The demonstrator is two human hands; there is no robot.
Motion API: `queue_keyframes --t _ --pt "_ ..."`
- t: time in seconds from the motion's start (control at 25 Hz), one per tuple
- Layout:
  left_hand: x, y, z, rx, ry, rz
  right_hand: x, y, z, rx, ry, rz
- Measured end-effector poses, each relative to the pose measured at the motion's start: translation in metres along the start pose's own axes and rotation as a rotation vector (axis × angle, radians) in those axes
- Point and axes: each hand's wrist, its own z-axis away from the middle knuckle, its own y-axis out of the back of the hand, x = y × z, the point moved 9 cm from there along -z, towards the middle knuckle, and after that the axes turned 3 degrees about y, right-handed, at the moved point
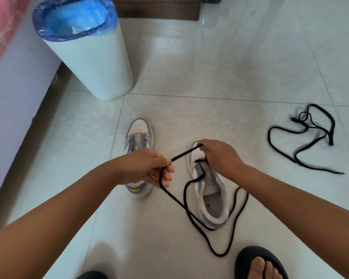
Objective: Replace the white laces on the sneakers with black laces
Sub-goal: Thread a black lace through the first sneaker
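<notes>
Two white, lilac and pink sneakers stand on the tiled floor with no laces in their eyelets. The left sneaker [139,133] is partly hidden behind my left hand [147,168]. My left hand pinches a black lace [185,210] near its end. The taut stretch runs to my right hand [217,156], which grips the lace over the toe end of the right sneaker [211,200]. The remaining length of this lace loops loosely around the right sneaker and across the floor. A second black lace [302,137] lies tangled on the floor at the right.
A white bin [95,63] with a blue liner stands at the back left, beside a white bed or cabinet side [12,93]. My foot in a dark slipper [258,262] is at the bottom right. A brown wooden base [157,9] is at the top.
</notes>
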Motion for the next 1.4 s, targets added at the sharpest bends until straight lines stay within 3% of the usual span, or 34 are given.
queue_keyframes --t 0.08,0.32,0.56,1.16,1.28,1.4 --pt "-0.008 0.008 0.008 -0.017 0.012 -0.068 0.031 -0.002 0.000 -0.038 -0.247 -0.266" --pt "-0.037 0.025 0.033 -0.108 0.051 -0.031 0.093 -0.008 0.007 0.066 -0.654 -0.714" --pt "-0.102 0.105 0.065 0.063 0.237 -0.037 0.123 -0.011 0.025 0.154 -0.844 -0.781" --pt "-0.198 0.258 0.120 0.675 0.368 -0.186 0.151 -0.002 0.039 0.213 -0.935 -0.879" --pt "-0.210 0.259 0.125 0.677 0.436 -0.066 0.144 0.009 0.033 0.204 -0.859 -0.734" --pt "-0.165 0.222 0.108 0.472 0.266 0.234 0.098 0.026 0.006 0.109 -0.551 -0.420"
